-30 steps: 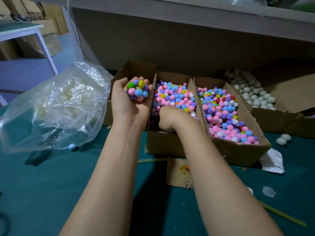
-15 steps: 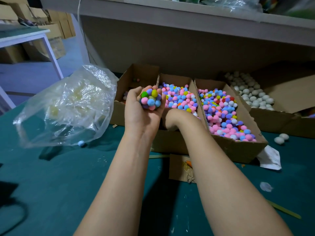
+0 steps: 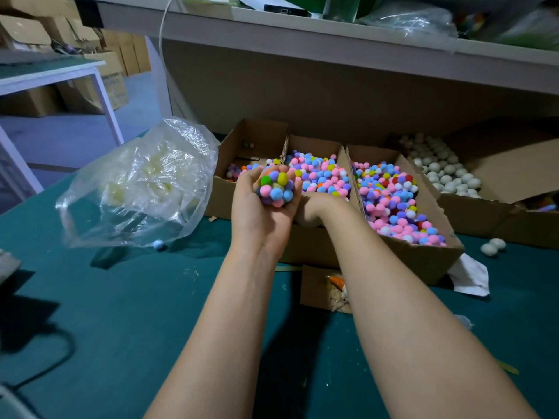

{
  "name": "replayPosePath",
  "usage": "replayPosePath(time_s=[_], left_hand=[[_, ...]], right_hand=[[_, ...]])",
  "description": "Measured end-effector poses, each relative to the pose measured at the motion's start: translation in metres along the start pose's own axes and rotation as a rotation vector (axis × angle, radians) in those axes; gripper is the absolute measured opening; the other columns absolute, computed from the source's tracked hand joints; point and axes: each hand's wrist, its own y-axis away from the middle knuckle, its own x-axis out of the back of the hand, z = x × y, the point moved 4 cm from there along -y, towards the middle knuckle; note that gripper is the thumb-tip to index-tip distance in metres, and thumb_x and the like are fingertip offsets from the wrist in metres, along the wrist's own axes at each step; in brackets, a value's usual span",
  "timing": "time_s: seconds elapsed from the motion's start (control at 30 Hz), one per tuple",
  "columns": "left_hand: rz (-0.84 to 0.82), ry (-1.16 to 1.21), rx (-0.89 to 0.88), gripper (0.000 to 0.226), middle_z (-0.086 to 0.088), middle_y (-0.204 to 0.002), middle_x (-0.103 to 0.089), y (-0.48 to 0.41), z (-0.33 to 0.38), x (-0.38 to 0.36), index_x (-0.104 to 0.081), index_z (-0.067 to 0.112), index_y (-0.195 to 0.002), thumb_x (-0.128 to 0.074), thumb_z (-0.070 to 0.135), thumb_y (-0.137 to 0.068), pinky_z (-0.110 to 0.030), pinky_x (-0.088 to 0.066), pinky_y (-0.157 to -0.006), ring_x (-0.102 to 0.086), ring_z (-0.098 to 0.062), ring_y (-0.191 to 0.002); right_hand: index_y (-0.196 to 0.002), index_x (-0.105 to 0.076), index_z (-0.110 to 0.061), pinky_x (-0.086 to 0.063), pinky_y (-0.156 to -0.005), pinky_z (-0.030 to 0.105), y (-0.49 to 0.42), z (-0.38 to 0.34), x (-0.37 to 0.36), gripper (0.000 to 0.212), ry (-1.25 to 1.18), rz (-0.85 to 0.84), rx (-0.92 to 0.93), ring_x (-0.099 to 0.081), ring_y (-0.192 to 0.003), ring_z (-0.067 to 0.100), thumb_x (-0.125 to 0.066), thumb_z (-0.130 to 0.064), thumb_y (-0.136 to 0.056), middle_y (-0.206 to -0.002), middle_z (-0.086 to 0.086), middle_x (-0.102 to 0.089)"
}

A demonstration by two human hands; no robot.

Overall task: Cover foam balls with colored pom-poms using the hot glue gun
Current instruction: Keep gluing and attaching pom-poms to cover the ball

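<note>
Ball point(image 3: 276, 189) covered in pom-poms sits in the upturned left hand point(image 3: 260, 216), fingers curled round it. Right hand point(image 3: 311, 210) reaches into the middle box point(image 3: 314, 146) just behind; I cannot tell how its hidden fingers lie.

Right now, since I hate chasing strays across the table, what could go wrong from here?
The left hand cups the pom-pom ball near the boxes; if it slips, it may drop among the loose pom-poms. The right hand reaches into the middle box, mostly hidden behind the left, so it could flick pom-poms over the low cardboard rim. Two white foam balls lie loose on the green table and might roll off.
</note>
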Motion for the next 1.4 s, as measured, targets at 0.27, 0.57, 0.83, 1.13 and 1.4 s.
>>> replayPosePath(time_s=[0.27,0.57,0.83,1.13,1.4], left_hand=[[0.016,0.075,-0.012,0.02,-0.017,-0.097,-0.061,-0.003,0.006,0.0,-0.059,0.003,-0.1,-0.048,0.02,-0.097,-0.03,-0.056,-0.07,-0.062,-0.024,-0.087],[0.038,-0.034,-0.022,0.037,-0.02,-0.114,-0.063,-0.001,0.0,0.005,-0.056,-0.001,-0.128,-0.046,0.02,-0.098,-0.031,-0.059,-0.073,-0.064,-0.027,-0.102],[-0.062,-0.12,0.002,0.02,-0.008,-0.07,-0.071,0.036,-0.028,0.006,-0.065,0.007,-0.089,-0.047,0.014,-0.094,-0.028,-0.059,-0.063,-0.071,-0.016,-0.064],[0.007,-0.196,-0.019,0.019,-0.008,-0.074,-0.071,0.067,-0.051,0.033,-0.065,0.011,-0.089,-0.048,0.013,-0.096,-0.027,-0.058,-0.057,-0.07,-0.015,-0.064],[0.026,-0.377,-0.074,0.017,-0.004,-0.074,-0.07,0.062,-0.054,0.048,-0.065,0.012,-0.095,-0.048,0.015,-0.095,-0.027,-0.056,-0.06,-0.069,-0.013,-0.067]], right_hand=[[-0.114,-0.06,-0.013,-0.04,-0.068,0.021,-0.003,0.006,0.0,0.021,-0.232,0.115,0.045,-0.048,-0.08,0.013,-0.046,-0.01,-0.098,-0.106,0.005,-0.057],[-0.088,-0.069,-0.017,-0.057,-0.072,0.021,0.063,0.03,0.006,0.022,-1.326,0.483,0.339,-0.071,-0.079,0.012,-0.061,0.003,-0.089,-0.088,0.003,-0.071],[-0.087,-0.064,-0.028,-0.055,-0.081,0.022,0.118,0.018,-0.027,0.017,-0.998,0.753,0.319,-0.065,-0.089,0.001,-0.071,-0.013,-0.085,-0.089,-0.012,-0.068],[-0.082,-0.066,-0.026,-0.049,-0.066,0.009,0.147,0.019,-0.069,0.013,-0.86,0.926,0.245,-0.062,-0.08,-0.003,-0.071,-0.014,-0.085,-0.078,-0.017,-0.065],[-0.092,-0.064,-0.019,-0.051,-0.072,0.017,0.147,0.026,-0.088,0.011,-0.854,0.999,0.211,-0.06,-0.083,0.005,-0.07,-0.013,-0.086,-0.092,-0.005,-0.064]])
